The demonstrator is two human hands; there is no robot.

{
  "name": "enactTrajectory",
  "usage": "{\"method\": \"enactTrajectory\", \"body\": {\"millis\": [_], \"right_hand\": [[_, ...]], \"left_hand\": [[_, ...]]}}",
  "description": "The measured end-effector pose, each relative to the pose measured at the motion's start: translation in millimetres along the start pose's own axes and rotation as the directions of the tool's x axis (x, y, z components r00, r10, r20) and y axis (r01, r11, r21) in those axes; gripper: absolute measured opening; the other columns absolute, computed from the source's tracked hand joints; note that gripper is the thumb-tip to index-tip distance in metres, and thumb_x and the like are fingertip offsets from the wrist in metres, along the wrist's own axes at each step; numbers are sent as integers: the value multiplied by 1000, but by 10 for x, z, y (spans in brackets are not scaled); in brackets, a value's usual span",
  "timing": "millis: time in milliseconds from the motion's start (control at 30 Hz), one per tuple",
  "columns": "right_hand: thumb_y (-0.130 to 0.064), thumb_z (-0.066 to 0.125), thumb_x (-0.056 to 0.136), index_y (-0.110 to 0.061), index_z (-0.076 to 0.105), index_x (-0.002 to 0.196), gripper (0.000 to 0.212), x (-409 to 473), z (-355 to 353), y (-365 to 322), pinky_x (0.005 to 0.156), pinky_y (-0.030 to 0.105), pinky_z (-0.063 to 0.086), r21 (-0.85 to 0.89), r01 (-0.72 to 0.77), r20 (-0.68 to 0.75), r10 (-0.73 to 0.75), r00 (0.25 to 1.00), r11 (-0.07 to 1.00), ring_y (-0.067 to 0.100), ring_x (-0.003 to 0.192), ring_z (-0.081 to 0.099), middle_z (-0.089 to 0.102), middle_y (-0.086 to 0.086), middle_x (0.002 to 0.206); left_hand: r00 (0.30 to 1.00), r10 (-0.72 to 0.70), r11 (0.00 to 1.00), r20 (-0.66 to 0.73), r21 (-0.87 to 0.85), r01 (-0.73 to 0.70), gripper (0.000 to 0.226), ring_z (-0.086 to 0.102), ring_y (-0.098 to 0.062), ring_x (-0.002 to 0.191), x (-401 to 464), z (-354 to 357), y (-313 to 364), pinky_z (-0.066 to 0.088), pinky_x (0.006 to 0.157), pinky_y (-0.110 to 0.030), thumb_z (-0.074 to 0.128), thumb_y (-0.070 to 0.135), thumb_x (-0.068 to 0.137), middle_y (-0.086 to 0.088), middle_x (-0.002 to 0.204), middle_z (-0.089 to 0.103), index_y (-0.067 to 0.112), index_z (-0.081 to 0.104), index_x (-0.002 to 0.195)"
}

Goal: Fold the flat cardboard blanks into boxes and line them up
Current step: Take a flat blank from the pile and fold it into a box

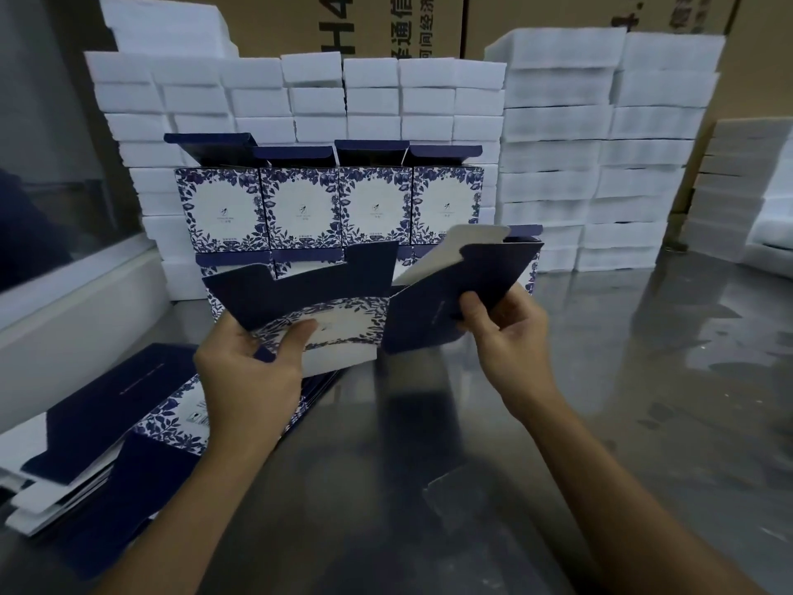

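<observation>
I hold one navy and white floral cardboard blank (343, 319) up over the steel table (643, 380), partly opened along its creases. My left hand (253, 362) grips its lower left part, thumb on the white floral panel. My right hand (502, 332) pinches the navy right panel, whose white-backed flap sticks up. A pile of flat blanks (107, 431) lies at the lower left. Behind the held blank, folded boxes (330, 204) with open navy lids stand in a row on top of a lower row of boxes.
Tall stacks of white foam blocks (600, 156) fill the back and right of the table. Large brown cartons (429, 23) with printed text stand behind them. A pale ledge (64, 302) runs along the left.
</observation>
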State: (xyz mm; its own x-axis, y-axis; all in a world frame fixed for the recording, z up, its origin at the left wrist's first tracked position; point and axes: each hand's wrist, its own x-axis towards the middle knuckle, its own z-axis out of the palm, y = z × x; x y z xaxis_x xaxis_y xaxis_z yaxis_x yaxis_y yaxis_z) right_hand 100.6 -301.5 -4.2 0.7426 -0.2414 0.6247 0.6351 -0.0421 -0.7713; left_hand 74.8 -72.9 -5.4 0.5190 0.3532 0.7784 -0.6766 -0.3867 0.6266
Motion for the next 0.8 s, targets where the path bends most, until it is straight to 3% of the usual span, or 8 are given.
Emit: {"method": "enactTrajectory", "body": {"millis": [100, 200, 300, 400, 533, 633, 733, 800], "right_hand": [[-9, 61, 98, -22, 62, 105, 15, -8, 22, -26, 81, 23, 53, 14, 48, 17, -48, 999, 999, 5, 91, 65, 69, -7, 95], [-32, 54, 96, -22, 55, 110, 17, -53, 69, -22, 98, 41, 52, 59, -4, 45, 1, 999, 998, 13, 102, 61, 65, -1, 104], [-52, 46, 93, -27, 53, 127, 43, -85, 116, -31, 109, 42, 45, 172, -134, 117, 115, 986, 976, 7, 117, 59, 65, -16, 120], [-67, 40, 87, -29, 38, 151, 75, -95, 151, -25, 113, 41, 42, 192, -249, 172, 217, 961, 949, 12, 135, 50, 55, -9, 145], [-82, 38, 75, -45, 41, 146, 80, -123, 202, -37, 101, 38, 46, 112, -296, 292, 254, 922, 949, 15, 135, 50, 56, -14, 143], [-81, 38, 77, -45, 42, 146, 77, -145, 198, -60, 107, 45, 42, 92, -305, 321, 262, 910, 948, 15, 136, 48, 54, -11, 145], [-74, 49, 79, -34, 32, 153, 86, -150, 166, -93, 118, 51, 33, 93, -269, 321, 227, 920, 959, 15, 142, 42, 45, -6, 154], [-65, 62, 75, -40, 27, 152, 88, -153, 130, -72, 118, 41, 36, 41, -238, 328, 212, 920, 970, 4, 140, 42, 42, -17, 154]], "left_hand": [[1000, -19, 1000, 0, -6, 19, 29, 68, 0, 87, 1, -13, -13, 55, 82, -22, 81, 18, 74, 13, 89, 67, 12, 63, 96], [997, 15, 999, 77, 37, -17, 36, 66, -17, 103, -38, 2, -40, 52, 95, -43, 80, 16, 78, 7, 102, 68, 20, 60, 107], [977, 64, 997, 205, 18, -69, 50, 57, 4, 114, -88, 46, -30, 47, 97, -21, 78, 21, 80, 34, 116, 56, 29, 52, 122], [942, 67, 997, 330, 16, -77, 64, 51, 15, 114, -143, 75, -71, 45, 88, -7, 80, 24, 78, 40, 119, 50, 29, 43, 130], [889, -37, 998, 456, -22, 52, 83, 55, -4, 122, -218, 111, -136, 53, 96, -31, 81, 13, 79, 23, 127, 57, 35, 31, 142], [866, -28, 986, 500, -127, 105, 69, 54, -10, 126, -218, 101, -84, 50, 100, -43, 70, 11, 89, 18, 132, 56, 32, 34, 144], [879, -35, 949, 476, -260, 179, 44, 55, -14, 124, -214, 79, 21, 48, 101, -40, 50, 32, 95, 13, 131, 59, 28, 44, 138], [882, -112, 923, 458, -282, 263, 50, 55, -14, 125, -206, 71, 64, 47, 103, -43, 49, 48, 88, 17, 128, 59, 29, 45, 135]]}}
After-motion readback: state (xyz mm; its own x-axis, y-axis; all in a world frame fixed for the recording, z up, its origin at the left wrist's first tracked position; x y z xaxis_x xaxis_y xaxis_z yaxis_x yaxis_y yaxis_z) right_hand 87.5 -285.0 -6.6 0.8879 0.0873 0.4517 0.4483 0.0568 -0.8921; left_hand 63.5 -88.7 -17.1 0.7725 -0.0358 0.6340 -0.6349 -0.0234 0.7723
